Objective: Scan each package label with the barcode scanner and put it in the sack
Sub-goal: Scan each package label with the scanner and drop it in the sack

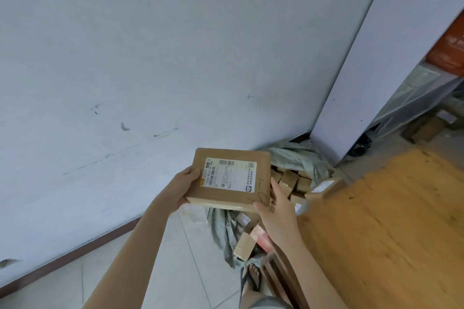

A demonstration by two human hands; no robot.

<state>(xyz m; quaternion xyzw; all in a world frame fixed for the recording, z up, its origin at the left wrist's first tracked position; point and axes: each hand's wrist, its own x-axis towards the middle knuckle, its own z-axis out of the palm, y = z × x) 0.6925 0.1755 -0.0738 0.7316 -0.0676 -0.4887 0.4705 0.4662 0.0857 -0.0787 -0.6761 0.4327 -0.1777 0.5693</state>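
I hold a flat brown cardboard package [229, 198] with both hands above a grey-green sack. Its white shipping label [227, 175] with barcodes faces up. My left hand [179, 188] grips the package's left edge, thumb on top. My right hand [277, 208] grips its near right corner, thumb on the top face. The sack [298, 158] lies open on the floor below the package, against the wall, with several small brown boxes [291, 180] inside. No barcode scanner is visible.
A wooden table top [389, 221] fills the right side. More small boxes [247, 243] sit on the sack cloth near my sandalled foot [251, 278]. A white wall [150, 57] and a white pillar [364, 70] stand behind. Shelving with parcels is at far right.
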